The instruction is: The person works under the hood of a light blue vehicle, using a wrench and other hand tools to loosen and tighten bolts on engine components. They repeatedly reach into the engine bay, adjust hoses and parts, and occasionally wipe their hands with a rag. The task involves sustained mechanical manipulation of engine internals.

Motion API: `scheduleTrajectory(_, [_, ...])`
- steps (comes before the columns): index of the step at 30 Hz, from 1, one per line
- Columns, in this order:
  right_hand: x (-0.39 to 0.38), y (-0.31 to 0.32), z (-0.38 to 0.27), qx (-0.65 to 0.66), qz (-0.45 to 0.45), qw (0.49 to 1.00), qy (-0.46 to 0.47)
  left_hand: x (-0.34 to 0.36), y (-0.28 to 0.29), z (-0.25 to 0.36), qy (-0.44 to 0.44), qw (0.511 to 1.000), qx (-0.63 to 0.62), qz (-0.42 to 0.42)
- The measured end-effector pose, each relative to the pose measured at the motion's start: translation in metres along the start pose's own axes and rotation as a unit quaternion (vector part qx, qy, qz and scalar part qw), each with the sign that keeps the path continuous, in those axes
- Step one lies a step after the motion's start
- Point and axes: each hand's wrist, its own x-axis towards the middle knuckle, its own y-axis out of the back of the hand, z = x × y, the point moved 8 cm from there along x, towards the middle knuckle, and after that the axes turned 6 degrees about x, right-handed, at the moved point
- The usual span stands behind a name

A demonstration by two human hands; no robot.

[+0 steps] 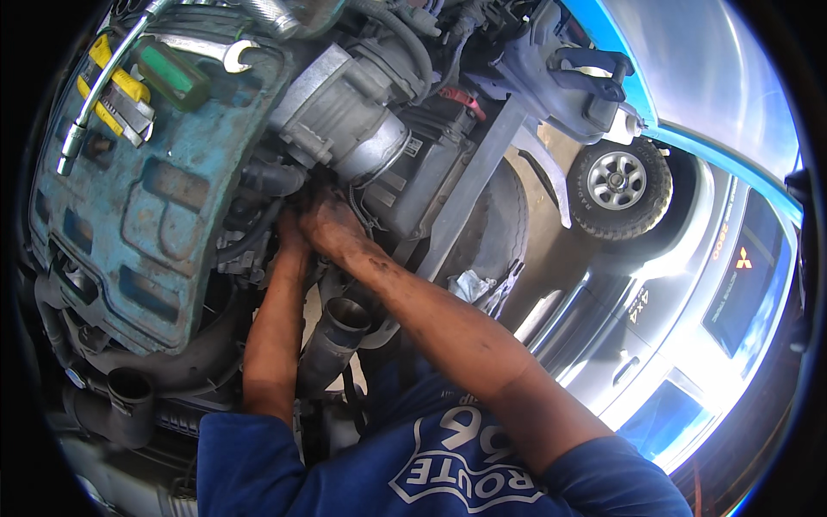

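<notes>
My left hand (291, 228) reaches into the engine bay beneath a cast-metal housing (336, 103), near a black hose (271, 178) and dark fittings (243, 250). Its fingers are hidden. Beside it on the right, my right hand (332, 222) reaches into the same dark gap below the housing, next to a thin cable (366, 215). Its fingertips are out of sight, and what either hand touches cannot be made out. An upright open black pipe (332, 345) stands below my wrists, between my forearms.
A worn teal cover (121, 233) carries a ratchet (82, 129), wrench (202, 47), yellow cutter (121, 103) and green-handled tool (172, 73). A grey frame rail (457, 198) runs at right. Beyond are a tyre (487, 215), crumpled rag (469, 286), raised blue panel (642, 82) and parked silver vehicle (655, 336).
</notes>
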Motion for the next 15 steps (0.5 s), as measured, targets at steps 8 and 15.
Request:
scheduleTrajectory(8, [0.006,-0.016,0.008,-0.028,-0.031,0.999,-0.016,0.003,-0.002,0.004,-0.025,0.956,0.288,-0.051])
scheduleTrajectory(15, [0.02,-0.024,0.008,-0.063,-0.039,0.997,0.017,0.003,-0.002,-0.012,-0.044,0.954,0.295,-0.033])
